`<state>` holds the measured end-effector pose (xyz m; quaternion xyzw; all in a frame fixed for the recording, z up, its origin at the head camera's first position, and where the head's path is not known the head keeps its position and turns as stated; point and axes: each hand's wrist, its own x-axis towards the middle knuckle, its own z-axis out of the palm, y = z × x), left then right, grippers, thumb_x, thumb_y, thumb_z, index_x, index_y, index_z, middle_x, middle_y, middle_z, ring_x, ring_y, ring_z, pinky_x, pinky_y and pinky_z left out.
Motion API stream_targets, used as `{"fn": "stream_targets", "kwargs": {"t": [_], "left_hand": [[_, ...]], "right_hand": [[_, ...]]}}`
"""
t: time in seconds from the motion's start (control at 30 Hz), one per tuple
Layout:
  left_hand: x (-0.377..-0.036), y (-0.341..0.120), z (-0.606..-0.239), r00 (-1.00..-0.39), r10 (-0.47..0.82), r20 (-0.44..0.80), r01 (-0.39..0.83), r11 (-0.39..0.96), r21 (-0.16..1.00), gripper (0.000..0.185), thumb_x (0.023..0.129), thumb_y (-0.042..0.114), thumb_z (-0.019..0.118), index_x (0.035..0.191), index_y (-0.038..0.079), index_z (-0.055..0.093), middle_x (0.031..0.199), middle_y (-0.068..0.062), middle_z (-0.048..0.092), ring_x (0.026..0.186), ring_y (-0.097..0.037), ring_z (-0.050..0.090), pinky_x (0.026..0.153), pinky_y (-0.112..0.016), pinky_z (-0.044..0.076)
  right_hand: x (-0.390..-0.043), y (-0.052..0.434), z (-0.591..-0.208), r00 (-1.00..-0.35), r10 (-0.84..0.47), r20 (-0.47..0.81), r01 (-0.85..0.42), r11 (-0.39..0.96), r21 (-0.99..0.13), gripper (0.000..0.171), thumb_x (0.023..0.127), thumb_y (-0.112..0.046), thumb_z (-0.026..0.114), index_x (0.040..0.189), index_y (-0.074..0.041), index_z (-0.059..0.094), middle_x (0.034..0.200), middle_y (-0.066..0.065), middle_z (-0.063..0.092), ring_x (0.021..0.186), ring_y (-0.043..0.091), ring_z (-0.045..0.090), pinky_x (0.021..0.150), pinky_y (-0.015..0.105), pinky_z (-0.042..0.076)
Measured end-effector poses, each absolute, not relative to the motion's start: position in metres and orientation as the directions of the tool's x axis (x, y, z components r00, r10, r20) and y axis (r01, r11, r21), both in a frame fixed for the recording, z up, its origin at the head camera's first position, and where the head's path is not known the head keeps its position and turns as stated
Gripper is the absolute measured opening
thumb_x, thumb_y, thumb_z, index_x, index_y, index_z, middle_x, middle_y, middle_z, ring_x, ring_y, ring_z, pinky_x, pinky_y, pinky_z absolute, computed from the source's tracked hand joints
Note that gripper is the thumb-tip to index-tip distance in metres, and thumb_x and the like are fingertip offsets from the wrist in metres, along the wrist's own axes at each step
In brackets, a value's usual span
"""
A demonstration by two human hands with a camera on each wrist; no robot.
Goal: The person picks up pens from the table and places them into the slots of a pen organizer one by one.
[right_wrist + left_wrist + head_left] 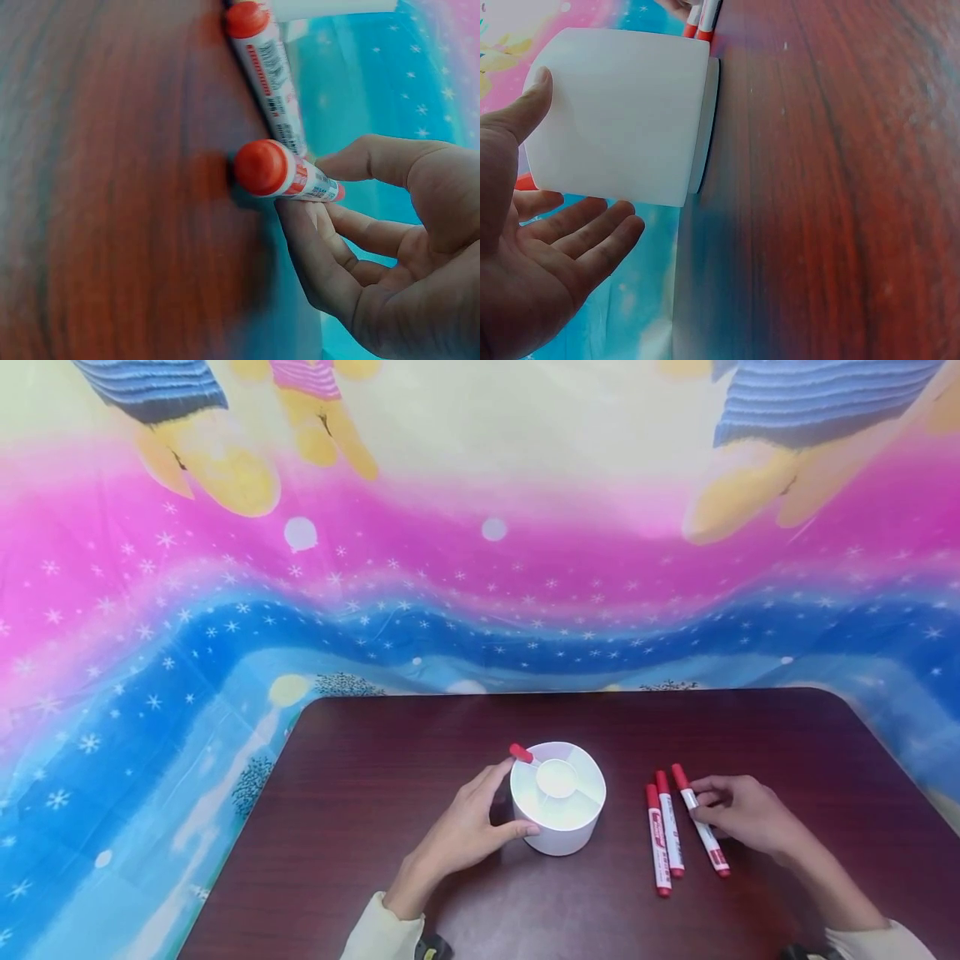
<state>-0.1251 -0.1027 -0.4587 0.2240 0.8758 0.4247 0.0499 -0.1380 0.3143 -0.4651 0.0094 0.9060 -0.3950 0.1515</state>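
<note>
A round white desk organizer [561, 841] with a small central cup and dividers stands on the table. My left hand [462, 827] holds its left side, thumb on the near wall and fingers on the far one. Out of one outer compartment leans a marker with a red cap [520, 752]; the organizer's wall hides the rest of it. My right hand [746, 814] pinches a red-and-white marker [262, 169] between thumb and fingers. Just left of it lie two similar markers, one in the middle [671, 837] and one leftmost [658, 852], side by side.
The dark reddish-brown wooden table [420, 735] has rounded far corners. Behind it hangs a colourful cloth backdrop [450, 568] with snowflakes and cartoon figures, reaching down past the table's far edge and left side.
</note>
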Motion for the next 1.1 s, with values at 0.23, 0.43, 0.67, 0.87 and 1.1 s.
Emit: {"fn": "stream_targets", "kwargs": {"t": [0.23, 0.43, 0.67, 0.87, 1.1], "left_hand": [[-0.125, -0.103, -0.459, -0.898, 0.428, 0.102, 0.348, 0.547, 0.761, 0.1, 0.088, 0.051, 0.088, 0.169, 0.027, 0.035, 0.166, 0.002, 0.048, 0.152, -0.019, 0.05, 0.122, -0.048, 0.049], [-0.124, -0.104, -0.459, -0.9, 0.425, 0.098, 0.344, 0.551, 0.761, 0.1, 0.087, 0.051, 0.088, 0.169, 0.026, 0.035, 0.165, 0.001, 0.049, 0.149, -0.019, 0.052, 0.12, -0.047, 0.051], [-0.124, -0.103, -0.461, -0.899, 0.427, 0.096, 0.344, 0.553, 0.759, 0.1, 0.088, 0.053, 0.087, 0.169, 0.027, 0.035, 0.166, 0.002, 0.048, 0.152, -0.018, 0.049, 0.122, -0.048, 0.048], [-0.125, -0.102, -0.461, -0.899, 0.426, 0.1, 0.348, 0.557, 0.754, 0.1, 0.088, 0.053, 0.087, 0.168, 0.027, 0.035, 0.165, 0.001, 0.049, 0.151, -0.019, 0.05, 0.122, -0.049, 0.048], [-0.124, -0.103, -0.458, -0.897, 0.428, 0.109, 0.356, 0.555, 0.751, 0.1, 0.088, 0.053, 0.087, 0.169, 0.025, 0.035, 0.165, 0.0, 0.05, 0.151, -0.021, 0.051, 0.122, -0.05, 0.048]], "right_hand": [[-0.137, 0.315, -0.454, -0.965, -0.097, -0.245, 0.125, 0.65, -0.749, 0.056, 0.099, -0.011, 0.073, 0.145, 0.013, 0.053, 0.118, 0.024, 0.071, 0.098, 0.024, 0.073, 0.075, 0.035, 0.068], [-0.137, 0.309, -0.448, -0.966, -0.119, -0.228, 0.112, 0.603, -0.79, 0.058, 0.1, -0.009, 0.072, 0.147, 0.016, 0.048, 0.126, 0.033, 0.068, 0.101, 0.025, 0.075, 0.079, 0.038, 0.068], [-0.136, 0.299, -0.443, -0.972, -0.125, -0.197, 0.096, 0.555, -0.827, 0.059, 0.1, -0.007, 0.073, 0.148, 0.016, 0.047, 0.125, 0.032, 0.069, 0.097, 0.019, 0.076, 0.078, 0.039, 0.068], [-0.136, 0.288, -0.434, -0.974, -0.139, -0.177, 0.081, 0.518, -0.852, 0.06, 0.1, -0.007, 0.073, 0.149, 0.015, 0.046, 0.128, 0.032, 0.068, 0.096, 0.018, 0.077, 0.08, 0.04, 0.068], [-0.138, 0.271, -0.425, -0.975, -0.173, -0.136, 0.042, 0.46, -0.887, 0.061, 0.1, -0.006, 0.075, 0.15, 0.014, 0.047, 0.13, 0.034, 0.067, 0.098, 0.017, 0.078, 0.08, 0.039, 0.068]]}}
